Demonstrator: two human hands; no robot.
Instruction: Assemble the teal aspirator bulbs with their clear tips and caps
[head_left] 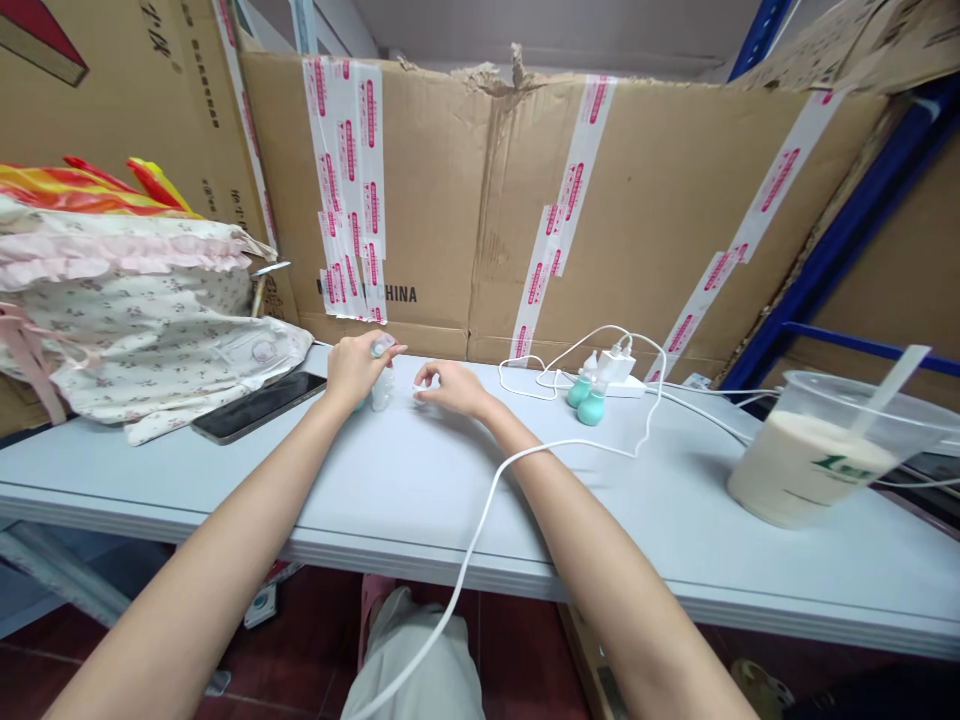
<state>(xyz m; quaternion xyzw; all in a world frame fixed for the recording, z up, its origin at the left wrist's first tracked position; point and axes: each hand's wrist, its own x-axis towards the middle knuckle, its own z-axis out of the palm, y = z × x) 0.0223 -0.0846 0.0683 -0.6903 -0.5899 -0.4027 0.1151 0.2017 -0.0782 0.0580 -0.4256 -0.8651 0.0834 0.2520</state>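
Over the back of the grey-white tabletop, my left hand is closed, its fingertips on a small clear piece with a teal edge. Just below those fingers, small clear plastic parts stand on the table. A bit of teal shows beside my left wrist, mostly hidden. To the right, my right hand pinches a small white piece, too small to name. The two hands are apart. Farther right stand two teal squeeze bulbs with clear tips.
A white charger sits behind the bulbs; its white cable crosses over my right forearm. A drink cup with a straw stands at right. At left lie a phone and a flowered cloth bag. Taped cardboard walls the back.
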